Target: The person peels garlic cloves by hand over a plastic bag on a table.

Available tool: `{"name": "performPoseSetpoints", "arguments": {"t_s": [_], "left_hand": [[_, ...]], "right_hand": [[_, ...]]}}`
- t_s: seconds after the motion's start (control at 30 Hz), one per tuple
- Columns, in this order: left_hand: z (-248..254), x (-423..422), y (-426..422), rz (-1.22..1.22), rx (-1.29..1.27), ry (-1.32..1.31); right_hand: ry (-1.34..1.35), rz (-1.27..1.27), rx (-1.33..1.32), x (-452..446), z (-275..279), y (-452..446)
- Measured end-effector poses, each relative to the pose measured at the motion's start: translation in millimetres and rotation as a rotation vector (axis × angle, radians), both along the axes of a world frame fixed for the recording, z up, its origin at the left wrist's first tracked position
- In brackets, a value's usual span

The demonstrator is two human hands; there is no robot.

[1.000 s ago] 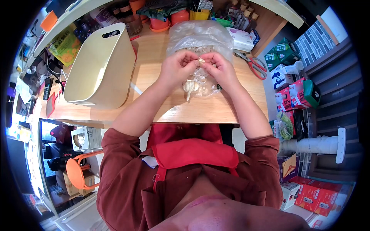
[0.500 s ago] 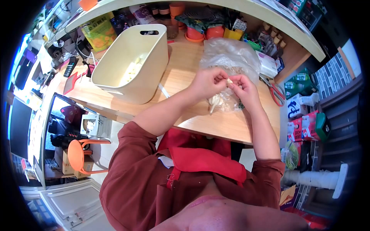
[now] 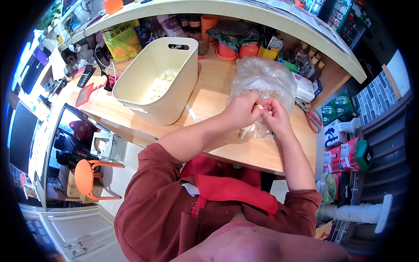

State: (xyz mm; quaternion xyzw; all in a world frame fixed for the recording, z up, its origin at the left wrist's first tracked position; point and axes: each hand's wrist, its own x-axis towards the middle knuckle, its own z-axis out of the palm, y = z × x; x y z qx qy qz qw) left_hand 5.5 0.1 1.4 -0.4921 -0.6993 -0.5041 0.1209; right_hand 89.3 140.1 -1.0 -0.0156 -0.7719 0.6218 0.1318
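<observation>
Over the wooden desk my left hand [image 3: 242, 110] and my right hand [image 3: 278, 118] meet, both closed with fingertips pinched together. Between them shows a small pale garlic clove [image 3: 260, 107], partly covered by the fingers. A clear plastic bag [image 3: 265, 75] with papery garlic skins in it lies just beyond and beneath the hands. Under my left hand, pale garlic pieces [image 3: 248, 130] are partly hidden. To the left stands a cream plastic bin [image 3: 183, 72] with several peeled garlic cloves [image 3: 159, 87] at its bottom.
Red-handled scissors [image 3: 313, 118] lie by the desk's right edge. A white strip [image 3: 192, 113] is beside the bin, and a remote control [image 3: 86, 76] lies far left. Pots and packets crowd under the raised shelf [image 3: 235, 8]. An orange stool [image 3: 85, 179] stands on the floor at left.
The view has shifted slightly, so the bin and bag appear lower and further right. My hands stay together at the clove; my left hand has turned, with its fingers more curled.
</observation>
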Motion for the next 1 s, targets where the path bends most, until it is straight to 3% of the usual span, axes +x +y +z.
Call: {"name": "performPoseSetpoints", "arguments": {"t_s": [0.43, 0.63, 0.73, 1.0], "left_hand": [[1, 4, 0, 0.025, -0.006, 0.002], [-7, -4, 3, 0.037, 0.023, -0.063], [-15, -7, 8, -0.173, 0.06, -0.55], [-5, -6, 7, -0.205, 0.067, -0.668]], "right_hand": [[-0.079, 0.038, -0.15, 4, 7, -2], [-0.069, 0.053, -0.356, 7, 12, -3], [-0.05, 0.065, -0.359, 5, 9, 2], [0.001, 0.018, -0.137, 4, 7, 6]]}}
